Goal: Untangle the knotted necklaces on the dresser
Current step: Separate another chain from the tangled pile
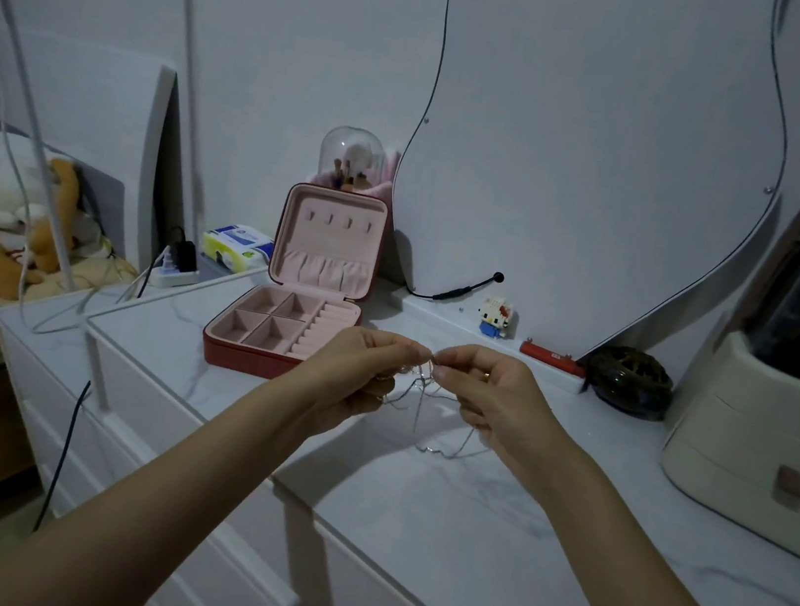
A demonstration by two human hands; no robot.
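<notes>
While both hands pinch the necklaces [419, 388] above the desk [460, 509], the knot's mid-pick. Left hand [361, 375] and right hand [483, 393] probably need gentle teasing apart next.

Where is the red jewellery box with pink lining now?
In the head view, the open red jewellery box with pink lining stands on the white marble-look dresser top, left of centre, just behind the left hand.

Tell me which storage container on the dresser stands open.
The red jewelry box with pink lining: its lid is raised, showing empty compartments. The cream drawer organizer at the right has its drawers shut, and the glass dome behind is closed.
</notes>
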